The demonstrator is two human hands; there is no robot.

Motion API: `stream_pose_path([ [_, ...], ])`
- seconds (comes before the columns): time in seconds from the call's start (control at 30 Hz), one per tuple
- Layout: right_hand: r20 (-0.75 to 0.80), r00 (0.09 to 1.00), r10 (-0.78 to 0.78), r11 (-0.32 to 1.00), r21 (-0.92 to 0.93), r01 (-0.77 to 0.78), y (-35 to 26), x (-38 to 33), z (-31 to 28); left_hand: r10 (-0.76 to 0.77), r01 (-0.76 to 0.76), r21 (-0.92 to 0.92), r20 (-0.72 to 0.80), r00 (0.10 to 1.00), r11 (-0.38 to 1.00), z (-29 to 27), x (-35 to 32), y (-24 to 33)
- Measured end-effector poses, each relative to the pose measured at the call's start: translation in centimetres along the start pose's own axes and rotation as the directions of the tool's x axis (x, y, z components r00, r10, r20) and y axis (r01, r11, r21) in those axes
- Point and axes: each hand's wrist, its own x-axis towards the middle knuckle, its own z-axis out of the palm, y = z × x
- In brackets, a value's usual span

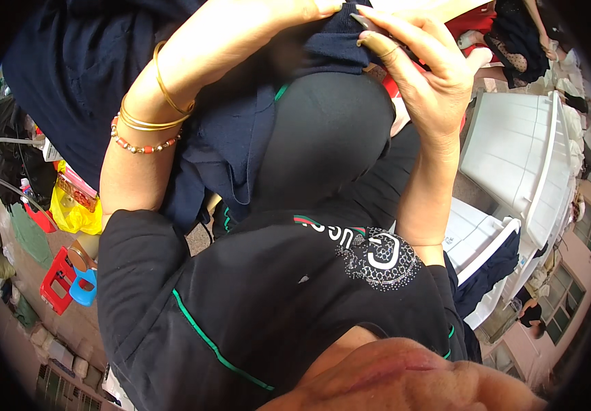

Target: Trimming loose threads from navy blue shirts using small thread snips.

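Note:
A large piece of navy fabric (55, 89) lies across my lap and spreads to the left, with a ribbed knit edge (343, 44) raised at the top of the view. My left hand (288, 10), partly cut off by the upper edge, presses its fingertips against this ribbed part. Close by on the right, my right hand (429, 68) has its thumb and fingers bent together at the fabric's edge. A small grey pointed thing (365, 22) shows between those fingers; I cannot tell what it is. Bangles and a beaded bracelet circle my left wrist.
White plastic crates (508, 151) stand at my right, dark cloth (490, 257) hanging over one. Beyond them, upper right, another person's arm (538, 27) shows. At left are a yellow plastic bag (72, 205), a red plastic frame (55, 281) with a blue handle (84, 288), and cables.

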Motion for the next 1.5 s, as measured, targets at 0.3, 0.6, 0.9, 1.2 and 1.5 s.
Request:
stream_pose_path([
  [0.3,-0.081,0.984,0.161,0.984,0.096,-0.153,-0.8,-0.7,-0.6,-0.029,0.119,0.654,-0.147,0.989,0.747,3.6,-1.0,4.5],
  [0.6,-0.229,0.915,-0.333,0.898,-0.373,0.234,-0.6,-3.1,-2.8,0.378,0.018,1.000,-0.014,0.926,-0.008,1.5,-1.7,4.2],
  [0.9,-0.311,0.901,-0.301,0.910,-0.378,0.173,-0.4,-3.5,-2.7,0.391,0.032,0.998,-0.050,0.919,0.051,1.4,-1.5,4.0],
  [1.2,-0.320,0.943,-0.090,0.993,-0.098,0.062,1.7,-2.8,-2.1,0.147,0.103,0.888,-0.187,0.971,0.449,-0.2,-0.9,3.2],
  [1.5,-0.346,0.938,0.010,0.998,0.058,0.010,1.6,-2.1,-0.4,0.404,-0.424,0.196,0.136,0.905,0.884,-3.7,-0.7,0.1],
])
